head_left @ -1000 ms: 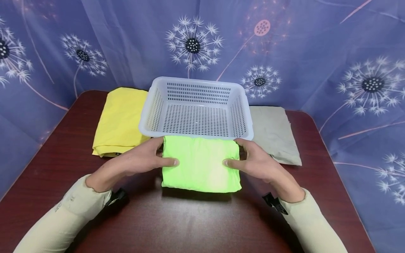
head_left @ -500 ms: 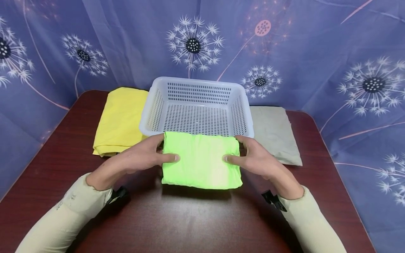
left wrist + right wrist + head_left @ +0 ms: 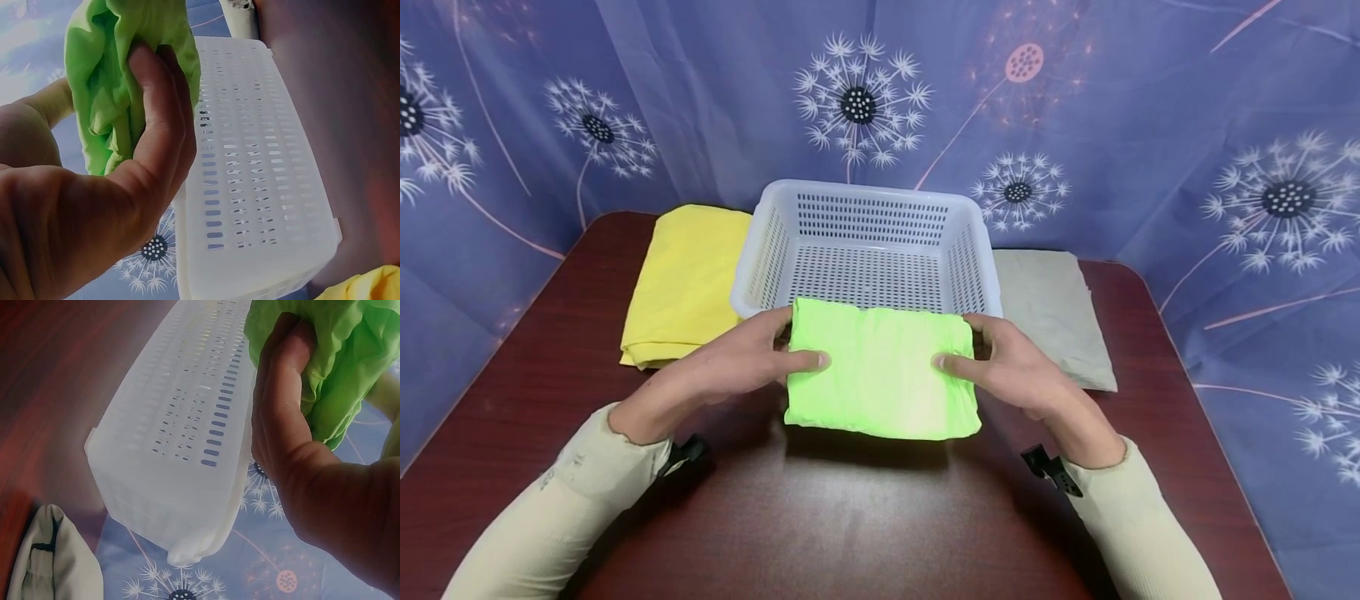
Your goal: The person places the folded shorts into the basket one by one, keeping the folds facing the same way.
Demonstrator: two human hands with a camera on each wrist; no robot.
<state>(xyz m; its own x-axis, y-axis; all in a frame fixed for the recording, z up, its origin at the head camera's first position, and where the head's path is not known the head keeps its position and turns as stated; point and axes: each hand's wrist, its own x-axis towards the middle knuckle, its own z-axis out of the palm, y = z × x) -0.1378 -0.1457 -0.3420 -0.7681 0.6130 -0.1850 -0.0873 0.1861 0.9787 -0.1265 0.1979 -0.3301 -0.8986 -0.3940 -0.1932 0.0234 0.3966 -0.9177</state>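
Note:
Between my two hands is a folded bright green cloth garment [image 3: 880, 371], held in the air just in front of the white slotted plastic basket [image 3: 868, 218]. My left hand [image 3: 748, 354] grips its left edge, thumb on top and fingers underneath. On the opposite edge my right hand [image 3: 1015, 367] grips it the same way. Both wrist views show fingers curled under the loose folds of the green cloth [image 3: 109, 94]. The garment's far edge overlaps the basket's near rim in the head view. Inside the basket I see only its slotted floor.
Left of the basket lies a folded yellow cloth [image 3: 688, 283]. A folded grey-beige cloth [image 3: 1052, 317] lies on its right. All rest on a dark reddish-brown table [image 3: 865, 517]. Behind it hangs a blue curtain [image 3: 715, 100] with dandelion prints.
Both hands have raised the green garment and moved it forward, so it covers more of the basket's near rim. The basket and the other two cloths have stayed in place.

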